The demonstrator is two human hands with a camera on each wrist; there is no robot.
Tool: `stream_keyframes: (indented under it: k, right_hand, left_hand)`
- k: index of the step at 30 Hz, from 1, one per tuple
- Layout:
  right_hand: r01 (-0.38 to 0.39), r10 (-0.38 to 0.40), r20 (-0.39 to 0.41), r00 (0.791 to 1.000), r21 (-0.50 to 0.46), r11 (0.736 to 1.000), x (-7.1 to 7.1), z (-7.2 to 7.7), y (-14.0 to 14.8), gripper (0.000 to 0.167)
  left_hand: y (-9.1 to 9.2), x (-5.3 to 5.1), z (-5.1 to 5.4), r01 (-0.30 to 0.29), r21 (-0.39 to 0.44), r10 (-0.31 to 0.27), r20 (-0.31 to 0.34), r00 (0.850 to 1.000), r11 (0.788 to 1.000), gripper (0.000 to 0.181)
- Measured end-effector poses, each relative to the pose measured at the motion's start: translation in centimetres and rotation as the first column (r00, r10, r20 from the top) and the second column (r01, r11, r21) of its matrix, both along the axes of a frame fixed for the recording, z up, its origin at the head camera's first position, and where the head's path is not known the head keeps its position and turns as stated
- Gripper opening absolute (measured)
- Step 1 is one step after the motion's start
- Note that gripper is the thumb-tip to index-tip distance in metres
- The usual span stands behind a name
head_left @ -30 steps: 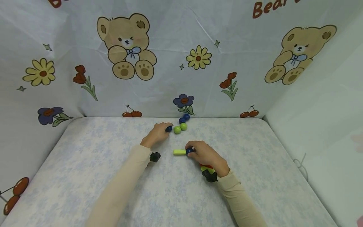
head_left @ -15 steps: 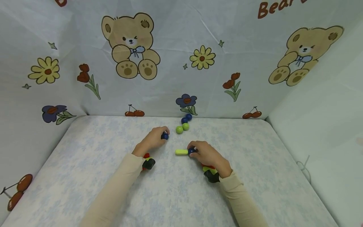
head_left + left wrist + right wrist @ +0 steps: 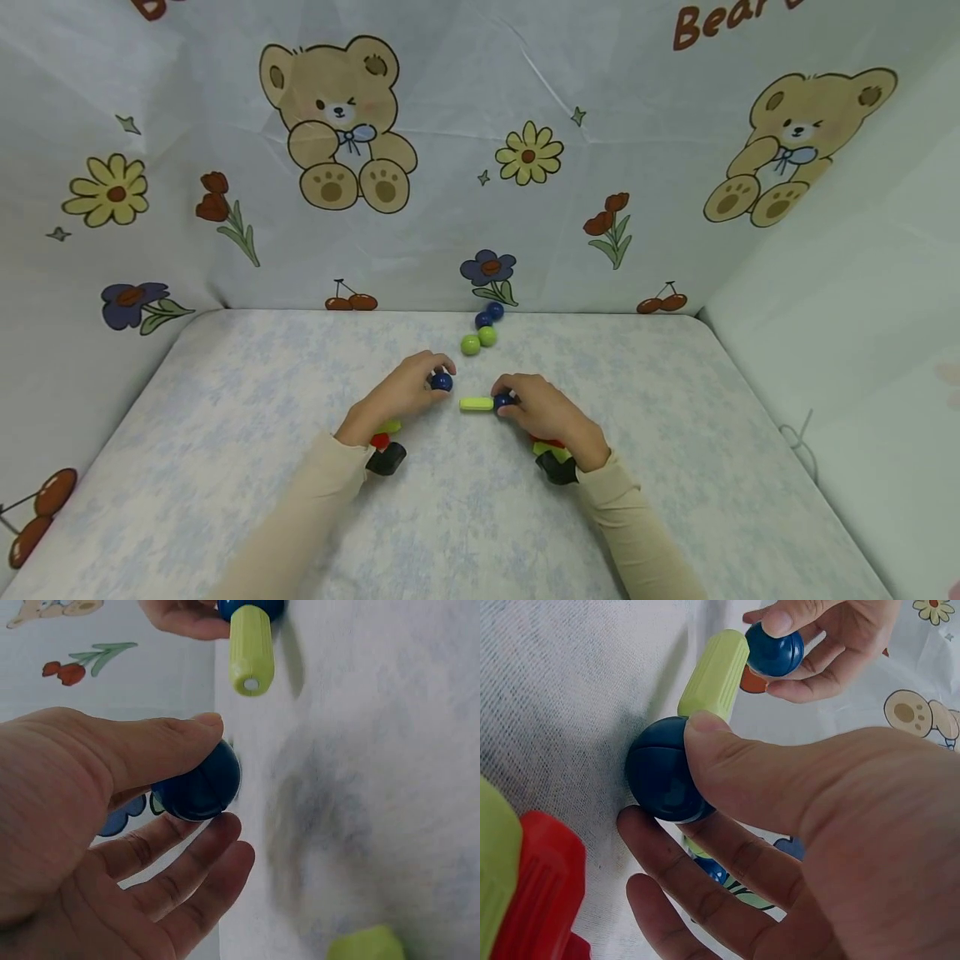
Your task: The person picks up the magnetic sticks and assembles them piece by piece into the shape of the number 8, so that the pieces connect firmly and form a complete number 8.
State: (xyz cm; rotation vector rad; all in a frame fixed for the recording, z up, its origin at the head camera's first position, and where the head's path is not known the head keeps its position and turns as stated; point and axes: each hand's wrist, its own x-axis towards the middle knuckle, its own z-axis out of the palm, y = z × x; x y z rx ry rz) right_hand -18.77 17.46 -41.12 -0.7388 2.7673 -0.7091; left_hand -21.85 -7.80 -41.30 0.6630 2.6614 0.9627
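Note:
My left hand [image 3: 401,392] pinches a dark blue ball [image 3: 199,784] between thumb and fingers, just above the table. My right hand [image 3: 546,408] pinches a second dark blue ball [image 3: 664,769] low over the table. From this ball a yellow-green ribbed rod [image 3: 476,404] points left; its free end, seen in the left wrist view, bears a small silvery disc. In the head view, the left hand's ball stands a short way up and left of that end, apart from it. Fingers partly cover both balls.
Two green balls [image 3: 470,344] and two blue balls [image 3: 483,320] lie in a row toward the back wall. Red and green pieces [image 3: 380,439] show beside the left wrist. A red rod [image 3: 547,877] and a green rod [image 3: 495,855] lie near the right wrist.
My left hand has drawn back from beside the green balls toward me, carrying the blue ball closer to the rod's free end. The right hand has stayed put with its ball and rod.

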Motion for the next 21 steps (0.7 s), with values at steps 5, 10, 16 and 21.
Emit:
stream_keyframes:
  k: [5, 10, 16, 21]
  right_hand:
    - [0.017, -0.017, 0.011, 1.0, 0.0, 1.0, 0.1, -0.1, -0.1, 0.023]
    - [0.015, -0.015, 0.0, 1.0, 0.0, 1.0, 0.0, -0.2, 0.0, 0.023]
    - [0.01, -0.01, -0.004, 1.0, 0.0, 1.0, 0.0, -0.1, 0.0, 0.023]
    - [0.021, -0.021, 0.008, 1.0, 0.012, 1.0, -0.1, 0.0, 0.0, 0.024]
  left_hand:
    - [0.3, 0.5, -0.5, 0.004, 0.04, -0.005, 0.021, 1.0, 0.999, 0.028]
    - [0.4, 1.0, -0.8, 0.015, 0.078, -0.017, 0.027, 0.999, 0.997, 0.029]
    - [0.6, 1.4, -1.0, 0.001, 0.101, -0.005, 0.038, 0.999, 0.995, 0.03]
    - [0.8, 1.8, -1.1, -0.024, 0.096, 0.02, 0.046, 0.999, 0.995, 0.028]
